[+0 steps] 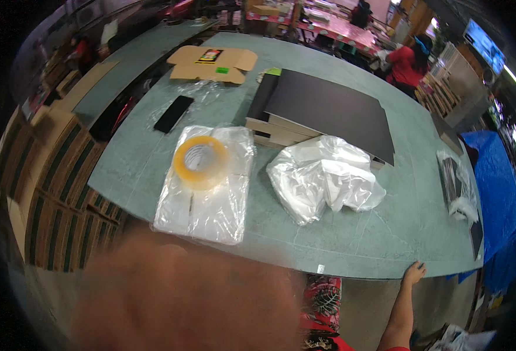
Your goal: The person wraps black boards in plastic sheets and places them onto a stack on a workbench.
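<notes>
Here, head view: a grey-green stone-patterned table (351,234) is seen from above.
Right hand (413,272): laid on the near table edge, fingers loosely spread, nothing pinched.
Left hand (182,298): a blurred mass close to the lens; its grip cannot be told.
Nearest things: a yellowish ring of clear tape (200,162) is set on a flat stack of clear plastic bags (206,205); a crumpled white plastic bag (322,175) lies beside.
Advice: the stack is best steadied flat before the tape is lifted.

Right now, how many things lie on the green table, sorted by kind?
Yellow ring-shaped tape roll: 1
Clear plastic packets or bags: 4 (flat, crumpled white, clear film, far right)
Black flat phone: 1
Open brown cardboard box: 1
Dark board stack: 1
Total: 8
</notes>
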The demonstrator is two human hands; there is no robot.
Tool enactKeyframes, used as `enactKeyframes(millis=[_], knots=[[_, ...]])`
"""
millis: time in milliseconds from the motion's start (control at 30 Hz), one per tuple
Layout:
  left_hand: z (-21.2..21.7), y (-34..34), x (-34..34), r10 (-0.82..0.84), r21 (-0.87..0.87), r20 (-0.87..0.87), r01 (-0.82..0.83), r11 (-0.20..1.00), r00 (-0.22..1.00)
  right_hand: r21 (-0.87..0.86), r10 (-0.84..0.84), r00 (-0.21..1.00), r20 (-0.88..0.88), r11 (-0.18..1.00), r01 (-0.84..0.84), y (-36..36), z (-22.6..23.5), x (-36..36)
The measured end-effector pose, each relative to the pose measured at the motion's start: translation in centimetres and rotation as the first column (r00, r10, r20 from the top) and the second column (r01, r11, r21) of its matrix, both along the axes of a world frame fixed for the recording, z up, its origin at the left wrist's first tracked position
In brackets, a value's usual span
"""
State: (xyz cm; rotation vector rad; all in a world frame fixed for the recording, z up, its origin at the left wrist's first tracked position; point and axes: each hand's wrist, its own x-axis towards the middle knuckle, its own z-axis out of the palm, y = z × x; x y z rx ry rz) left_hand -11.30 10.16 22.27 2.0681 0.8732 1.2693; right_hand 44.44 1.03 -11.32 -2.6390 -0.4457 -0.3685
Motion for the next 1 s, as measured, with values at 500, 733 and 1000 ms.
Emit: enactKeyframes(millis=[500,733,1000], knots=[[-19.4,30.1,4.7,0.307,-0.259,-0.504,-0.481,0.838,0.807,0.055,0.578,0.797,0.178,0.803,-0.594,9.7,-0.3,-1.3],[-19.1,26.1,4.4,0.317,-0.617,0.019,-0.238,0.750,0.948,0.944,0.944,0.144,-0.296,0.312,-0.110,29.2,10.9,-8.7],[-20.5,26.1,1.5,0.304,-0.660,0.147,-0.136,0.739,0.941,0.866,0.840,-0.294,-0.456,0.495,0.068,33.8,11.9,-11.5]])
